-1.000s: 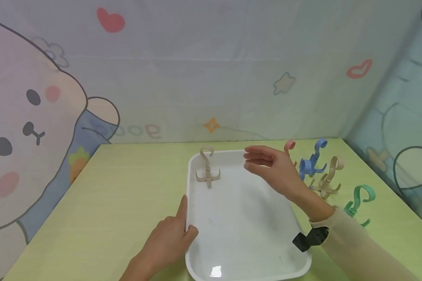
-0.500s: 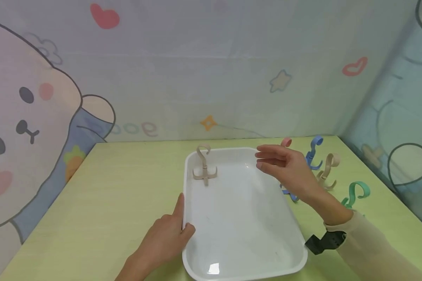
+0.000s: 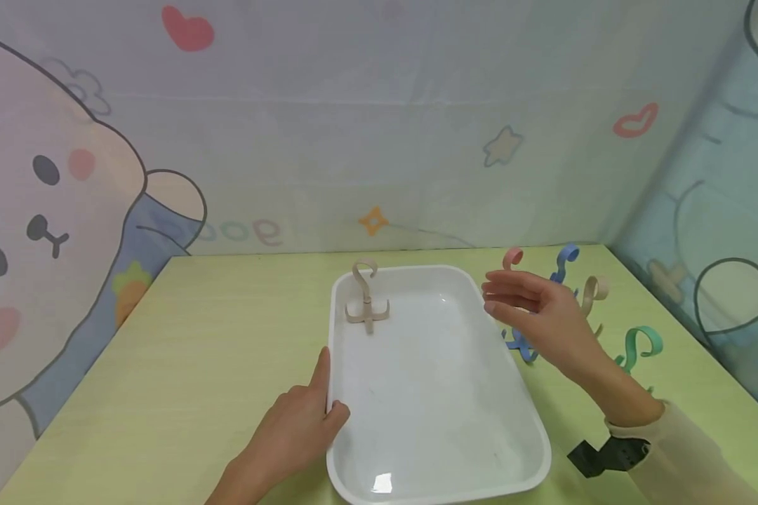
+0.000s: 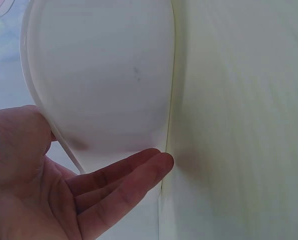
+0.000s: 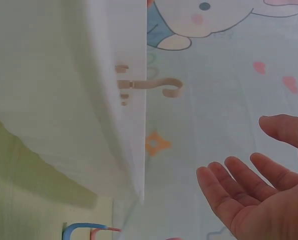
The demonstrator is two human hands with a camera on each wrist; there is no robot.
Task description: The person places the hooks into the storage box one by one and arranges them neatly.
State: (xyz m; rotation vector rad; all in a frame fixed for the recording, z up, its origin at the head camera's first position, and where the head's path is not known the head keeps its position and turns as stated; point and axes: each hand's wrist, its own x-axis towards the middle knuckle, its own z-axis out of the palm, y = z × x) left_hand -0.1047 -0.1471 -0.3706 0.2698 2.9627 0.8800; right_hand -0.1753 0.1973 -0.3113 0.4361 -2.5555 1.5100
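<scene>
My left hand (image 3: 300,421) holds the white tray (image 3: 442,421) at its left edge, thumb over the rim and fingers along the outer wall; the left wrist view shows the fingers (image 4: 121,195) against that wall. Inside the tray's far left corner stands a beige hook (image 3: 368,308) with a curled top and several upturned prongs. My right hand (image 3: 546,319) hovers over the tray's right edge, fingers loosely bent and holding nothing. Behind and below it are a red hook (image 3: 512,258), blue hooks (image 3: 521,346) and another beige hook (image 3: 595,291), partly hidden by the hand.
A green hook (image 3: 644,342) stands to the right, beyond my right forearm. The pale yellow-green table (image 3: 196,365) meets a printed cloth backdrop (image 3: 328,154) at the back, with another cloth side on the right.
My right hand has moved right, from over the tray towards the hooks on the table. The view has shifted slightly. My left hand stays at the tray's edge.
</scene>
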